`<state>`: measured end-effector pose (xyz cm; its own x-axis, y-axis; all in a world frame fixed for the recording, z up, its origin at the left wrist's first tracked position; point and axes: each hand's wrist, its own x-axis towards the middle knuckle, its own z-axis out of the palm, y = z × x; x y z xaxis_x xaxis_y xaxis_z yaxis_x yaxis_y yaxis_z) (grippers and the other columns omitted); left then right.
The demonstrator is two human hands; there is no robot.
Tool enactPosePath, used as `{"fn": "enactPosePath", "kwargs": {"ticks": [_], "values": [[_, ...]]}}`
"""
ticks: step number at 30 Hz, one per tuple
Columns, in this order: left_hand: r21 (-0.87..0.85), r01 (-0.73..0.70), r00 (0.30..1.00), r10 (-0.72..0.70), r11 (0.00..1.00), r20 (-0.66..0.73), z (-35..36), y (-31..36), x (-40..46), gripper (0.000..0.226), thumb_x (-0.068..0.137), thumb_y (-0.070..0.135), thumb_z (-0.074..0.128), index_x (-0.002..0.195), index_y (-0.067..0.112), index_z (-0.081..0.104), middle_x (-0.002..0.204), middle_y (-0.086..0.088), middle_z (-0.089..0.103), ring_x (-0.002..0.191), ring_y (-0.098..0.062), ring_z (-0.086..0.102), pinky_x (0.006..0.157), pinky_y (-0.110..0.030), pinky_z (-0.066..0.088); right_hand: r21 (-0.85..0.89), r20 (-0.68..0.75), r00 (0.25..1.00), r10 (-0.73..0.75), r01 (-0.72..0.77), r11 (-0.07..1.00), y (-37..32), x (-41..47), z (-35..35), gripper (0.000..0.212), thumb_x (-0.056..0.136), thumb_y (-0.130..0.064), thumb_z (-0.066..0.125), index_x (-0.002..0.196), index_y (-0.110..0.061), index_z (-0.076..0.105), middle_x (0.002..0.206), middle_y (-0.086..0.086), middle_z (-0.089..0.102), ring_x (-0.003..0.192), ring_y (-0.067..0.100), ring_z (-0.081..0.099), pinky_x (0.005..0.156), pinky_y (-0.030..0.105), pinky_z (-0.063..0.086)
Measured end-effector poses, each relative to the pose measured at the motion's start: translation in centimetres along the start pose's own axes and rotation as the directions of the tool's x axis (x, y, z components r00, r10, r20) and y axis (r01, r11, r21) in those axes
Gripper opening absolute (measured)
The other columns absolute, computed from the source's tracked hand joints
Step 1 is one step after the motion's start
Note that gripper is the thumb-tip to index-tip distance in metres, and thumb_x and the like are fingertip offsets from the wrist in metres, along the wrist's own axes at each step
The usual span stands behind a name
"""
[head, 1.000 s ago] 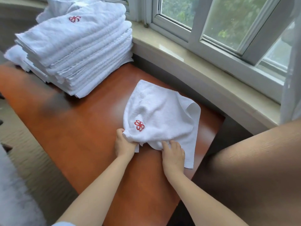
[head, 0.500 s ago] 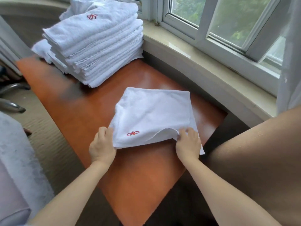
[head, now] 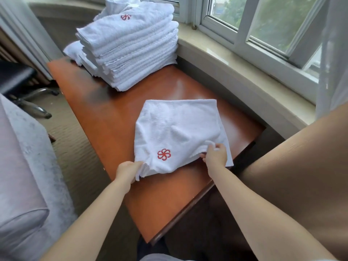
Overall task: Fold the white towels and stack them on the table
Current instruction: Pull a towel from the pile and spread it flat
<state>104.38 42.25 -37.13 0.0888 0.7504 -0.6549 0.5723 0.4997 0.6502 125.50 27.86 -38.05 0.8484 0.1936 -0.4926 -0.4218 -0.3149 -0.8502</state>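
A white towel [head: 178, 129] is laid on the orange-brown counter [head: 113, 117], towards its near end, folded over so that a red flower emblem [head: 164, 154] is shown face up close to the near edge. The towel's near left corner is pinched by the left hand [head: 128, 171], whose grip is curled round the layered edges there. The near right edge is gripped by the right hand [head: 215, 157]; a small bunch of cloth is held between its thumb and fingers, and that edge is lifted slightly off the counter while the far part of the towel is left flat. At the far end of the counter, well apart from the towel being handled, a tall stack of folded towels [head: 130, 48] is seen, with the same red emblem on its top piece. More white cloth is piled behind the stack. A pale windowsill [head: 235, 72] runs along the right side of the counter, beneath a white-framed window [head: 263, 25]. A chair base [head: 35, 98] is seen on the floor to the left.
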Motion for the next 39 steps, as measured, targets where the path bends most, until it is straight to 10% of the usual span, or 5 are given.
{"fn": "enactPosePath", "kwargs": {"ticks": [12,20,31,35,39], "values": [[-0.376,-0.053,0.997,0.067,0.925,0.025,2.9,1.3,-1.1,0.015,0.081,-0.002,0.065,0.092,0.007,0.064,0.088,-0.011,0.067,0.071,-0.022,0.062,0.058,-0.024,0.05,-0.268,-0.373,0.863,-0.34,0.251,0.93,-0.5,2.3,-4.6,0.019,0.1,-0.028,0.042,0.11,-0.014,0.048,0.102,0.006,0.057,0.087,0.024,0.054,0.073,0.036,0.043],[-0.422,0.116,0.944,0.032,0.899,0.328,1.2,1.2,-0.9,0.032,0.084,0.001,0.062,0.11,0.018,0.063,0.107,-0.007,0.07,0.091,-0.026,0.065,0.068,-0.033,0.051,0.003,-0.144,0.976,0.166,-0.167,0.986,1.6,4.3,-6.3,0.009,0.091,-0.013,0.056,0.098,-0.012,0.061,0.092,0.006,0.054,0.073,0.019,0.047,0.065,0.031,0.043],[0.117,-0.048,0.833,-0.025,0.992,0.553,2.7,3.1,-1.7,0.045,0.086,0.034,0.07,0.127,0.028,0.053,0.135,0.001,0.051,0.111,-0.021,0.058,0.078,-0.033,0.057,-0.424,0.062,0.993,-0.105,0.121,0.898,2.0,1.9,-5.1,0.04,0.094,-0.022,0.047,0.057,-0.014,0.036,0.058,0.003,0.037,0.056,0.018,0.033,0.054,0.03,0.027],[0.616,-0.317,0.897,0.017,0.721,0.442,3.6,3.2,-1.3,0.071,0.084,0.068,0.054,0.136,0.022,0.043,0.131,-0.006,0.039,0.091,-0.017,0.06,0.059,-0.027,0.057,-0.48,0.085,0.99,-0.114,0.141,0.866,1.8,1.8,-5.2,0.038,0.094,-0.023,0.048,0.057,-0.012,0.044,0.06,0.005,0.045,0.056,0.019,0.039,0.053,0.028,0.03],[0.695,-0.476,0.878,0.328,0.539,0.348,3.9,3.6,-0.1,0.039,0.094,0.052,0.047,0.084,0.015,0.051,0.091,-0.009,0.065,0.063,-0.022,0.061,0.061,-0.031,0.053,-0.47,0.108,0.988,-0.107,0.146,0.871,2.4,1.8,-6.0,0.032,0.092,-0.022,0.052,0.063,-0.011,0.047,0.066,0.007,0.047,0.062,0.02,0.042,0.055,0.028,0.031]]}}
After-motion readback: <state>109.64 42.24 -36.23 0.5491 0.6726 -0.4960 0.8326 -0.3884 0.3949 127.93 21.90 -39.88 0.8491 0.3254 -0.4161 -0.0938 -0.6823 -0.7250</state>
